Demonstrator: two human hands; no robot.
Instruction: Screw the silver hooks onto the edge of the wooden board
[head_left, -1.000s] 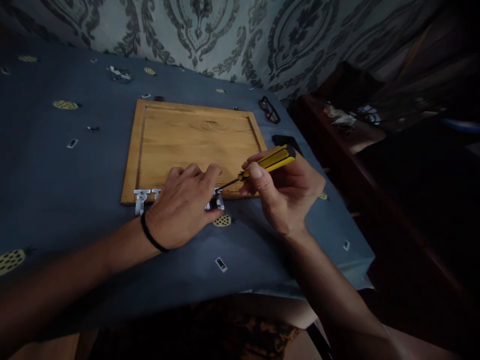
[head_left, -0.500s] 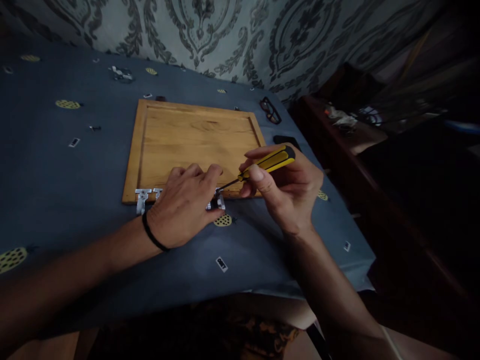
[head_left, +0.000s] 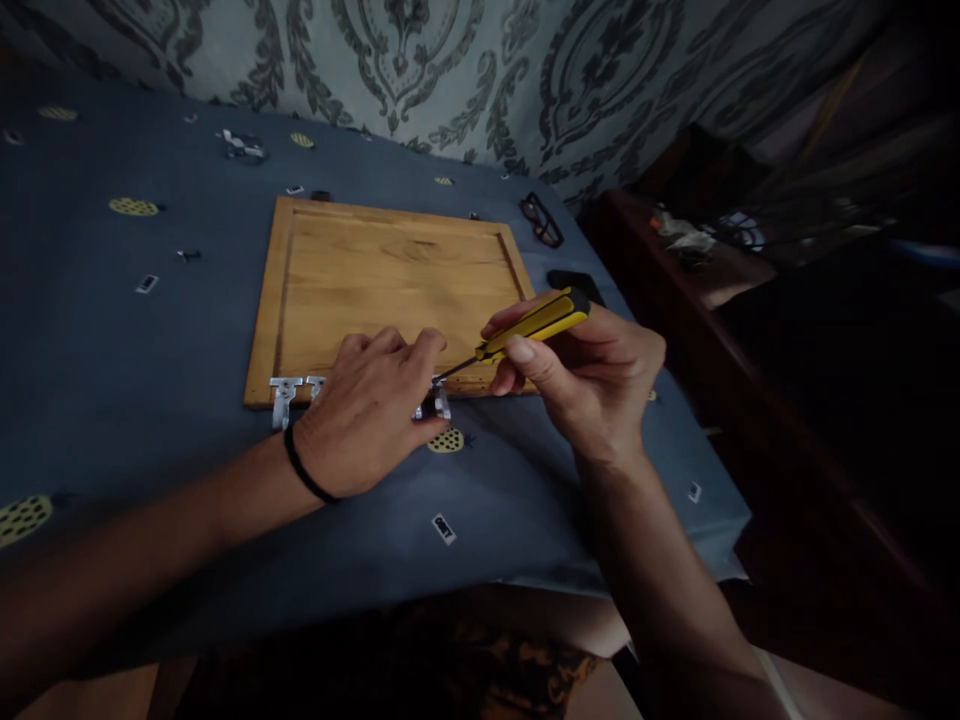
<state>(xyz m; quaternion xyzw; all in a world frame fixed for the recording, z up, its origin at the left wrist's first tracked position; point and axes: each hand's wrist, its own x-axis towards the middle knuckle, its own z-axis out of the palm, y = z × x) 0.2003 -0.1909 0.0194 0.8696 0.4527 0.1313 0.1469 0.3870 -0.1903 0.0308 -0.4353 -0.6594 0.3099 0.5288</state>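
Left hand [head_left: 366,412] palm-down, perhaps against hinge [head_left: 443,404]

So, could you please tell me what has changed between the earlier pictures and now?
The right hand has turned and shifted slightly rightward around the screwdriver. Nothing visible was taken hold of or let go. The left hand stayed over the board's near edge, and the screwdriver's tip stayed at the hinge.

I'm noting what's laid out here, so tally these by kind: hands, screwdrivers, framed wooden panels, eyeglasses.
Hands: 2, left hand and right hand
Screwdriver: 1
Framed wooden panel: 1
Pair of eyeglasses: 1
Total: 5
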